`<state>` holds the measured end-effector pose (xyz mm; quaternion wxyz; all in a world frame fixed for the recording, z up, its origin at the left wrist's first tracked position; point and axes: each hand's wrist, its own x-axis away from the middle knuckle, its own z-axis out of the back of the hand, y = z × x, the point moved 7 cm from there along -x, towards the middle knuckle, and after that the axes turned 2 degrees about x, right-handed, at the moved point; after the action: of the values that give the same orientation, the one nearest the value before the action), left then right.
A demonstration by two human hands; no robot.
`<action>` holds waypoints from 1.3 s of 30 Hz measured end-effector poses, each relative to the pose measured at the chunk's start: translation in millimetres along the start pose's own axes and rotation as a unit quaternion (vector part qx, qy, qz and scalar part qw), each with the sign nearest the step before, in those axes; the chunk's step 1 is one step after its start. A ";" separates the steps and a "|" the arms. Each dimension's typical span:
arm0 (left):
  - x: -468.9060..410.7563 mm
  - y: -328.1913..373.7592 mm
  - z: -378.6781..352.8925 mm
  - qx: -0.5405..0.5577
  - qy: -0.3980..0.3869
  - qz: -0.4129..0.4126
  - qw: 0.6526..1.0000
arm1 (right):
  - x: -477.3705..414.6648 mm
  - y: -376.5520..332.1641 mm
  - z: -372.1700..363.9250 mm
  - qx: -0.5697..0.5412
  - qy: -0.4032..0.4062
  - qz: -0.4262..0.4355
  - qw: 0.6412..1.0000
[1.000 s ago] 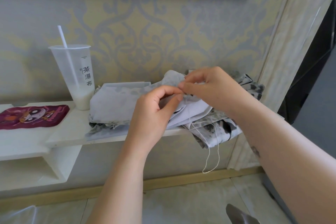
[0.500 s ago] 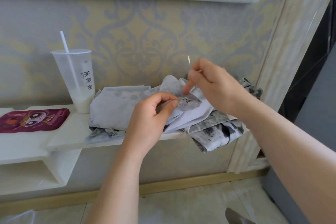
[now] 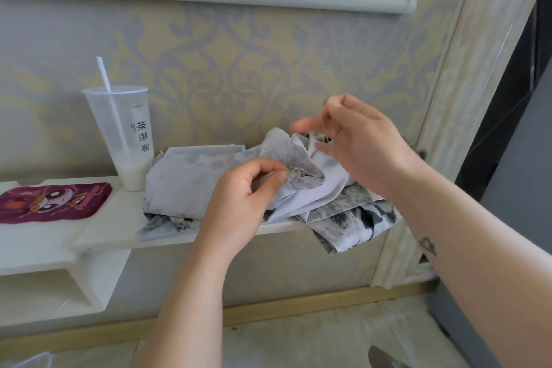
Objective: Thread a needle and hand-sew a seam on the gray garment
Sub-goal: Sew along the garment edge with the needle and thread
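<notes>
The gray garment point(image 3: 185, 182) lies bunched on a white shelf point(image 3: 104, 233), and its patterned part hangs over the shelf's right end. My left hand point(image 3: 239, 203) pinches a puckered fold of the cloth between thumb and forefinger. My right hand point(image 3: 361, 140) is raised above and to the right of that fold. Its fingers are partly spread, and a thin thread point(image 3: 326, 122) is held taut across them. The needle itself is too small to make out.
A tall plastic cup point(image 3: 125, 134) with a straw stands on the shelf just left of the garment. A dark red cartoon-printed pad point(image 3: 50, 200) lies further left. Patterned wall behind, a door frame at right, tiled floor below.
My right hand has pulled up and to the right away from the fold, drawing the hanging thread loop through. My left hand has kept its pinch on the cloth.
</notes>
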<state>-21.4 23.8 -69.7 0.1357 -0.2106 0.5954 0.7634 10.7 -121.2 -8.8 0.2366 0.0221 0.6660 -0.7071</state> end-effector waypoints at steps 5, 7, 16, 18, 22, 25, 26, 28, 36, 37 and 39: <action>-0.3 0.1 2.1 -0.013 0.002 -0.008 1.000 | 5.4 -0.9 -8.4 0.465 -0.006 0.080 0.882; -0.4 -0.5 2.1 -0.010 0.002 -0.006 1.000 | 4.4 -1.2 -4.4 0.468 -0.009 0.065 0.881; -0.4 1.2 1.6 -0.009 -0.002 -0.012 1.000 | -1.8 4.9 12.0 -0.112 0.038 -0.008 0.993; 0.2 2.0 2.1 -0.016 -0.002 -0.015 1.000 | -3.1 3.8 22.0 0.042 0.100 0.047 0.993; 0.3 1.6 2.2 -0.027 -0.002 -0.017 0.999 | 2.3 -0.6 24.8 0.219 0.140 0.096 0.961; 0.3 0.8 0.8 -0.030 -0.005 -0.009 1.000 | 5.0 0.9 19.8 0.251 0.135 0.103 0.953; 0.5 0.8 1.0 -0.030 -0.006 -0.008 0.999 | 5.1 1.5 17.9 0.261 0.133 0.104 0.951; 0.8 1.1 1.9 -0.026 -0.007 -0.008 1.000 | 5.2 1.8 14.5 0.278 0.127 0.103 0.947; -0.5 0.0 1.6 0.020 -0.006 0.020 1.000 | 29.3 -2.4 -23.5 0.297 0.031 0.130 0.946; -0.3 0.4 2.5 0.019 -0.003 0.019 1.000 | 31.4 2.1 -27.6 0.310 0.011 0.123 0.943; -0.2 0.2 4.8 0.016 0.005 0.021 1.000 | 33.0 8.4 -28.3 0.332 -0.003 0.110 0.937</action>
<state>-22.1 28.4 -68.5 0.1196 -0.1997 0.6124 0.7555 -23.6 -104.3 -31.2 0.2942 0.1706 0.3866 -0.8573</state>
